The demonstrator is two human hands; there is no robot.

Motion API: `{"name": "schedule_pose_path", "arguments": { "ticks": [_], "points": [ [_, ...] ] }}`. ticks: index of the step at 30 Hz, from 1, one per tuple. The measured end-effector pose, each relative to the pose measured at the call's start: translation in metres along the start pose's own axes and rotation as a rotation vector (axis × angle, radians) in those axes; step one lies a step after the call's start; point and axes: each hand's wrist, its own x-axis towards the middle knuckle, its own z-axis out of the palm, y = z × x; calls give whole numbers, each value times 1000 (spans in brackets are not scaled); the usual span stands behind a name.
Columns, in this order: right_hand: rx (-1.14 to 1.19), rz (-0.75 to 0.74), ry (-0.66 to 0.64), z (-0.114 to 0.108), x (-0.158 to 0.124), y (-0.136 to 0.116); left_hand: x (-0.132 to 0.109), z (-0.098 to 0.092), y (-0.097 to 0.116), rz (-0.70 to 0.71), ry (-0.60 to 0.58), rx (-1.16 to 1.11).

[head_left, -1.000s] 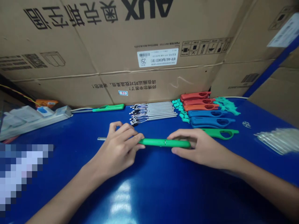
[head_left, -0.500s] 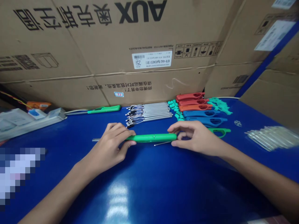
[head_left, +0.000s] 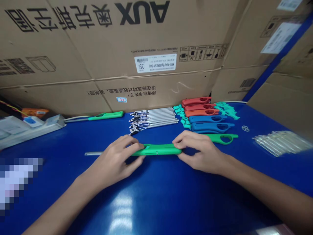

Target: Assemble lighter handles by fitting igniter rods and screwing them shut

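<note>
Between my hands, level above the blue table, is a green long-nosed lighter [head_left: 158, 149], its thin metal tube pointing left. My left hand [head_left: 119, 155] grips it around the trigger opening, fingers on top and thumb below. At the lighter's right end my right hand [head_left: 197, 150] pinches the rounded tip between fingers and thumb. Just behind my right hand lies a green lighter shell [head_left: 223, 138] with an open loop, partly covered by the hand. Beyond them rest several metal tubes with white wires [head_left: 161, 117].
Red, orange and blue lighter shells [head_left: 205, 118] lie at the back right beside turquoise plastic parts [head_left: 228, 110]. Clear sticks [head_left: 281, 143] lie far right. Another green lighter [head_left: 106, 115] and a power strip [head_left: 36, 129] are at left. A cardboard box [head_left: 97, 49] stands behind.
The lighter has turned, so its trigger opening and side now show. Both hands have come slightly lower in view. A thin rod seen below the lighter earlier is out of sight.
</note>
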Motion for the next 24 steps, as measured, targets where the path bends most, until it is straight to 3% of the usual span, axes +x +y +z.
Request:
{"name": "schedule_pose_path", "arguments": {
  "ticks": [11,17,24],
  "points": [
    [31,96,-127,11,-3,-12,3,6,11,113,-2,94],
    [27,55,-92,18,-5,-18,6,11,26,141,60,148],
    [35,39,-95,20,-6,-18,3,15,25,58,36,39]
  ]
}}
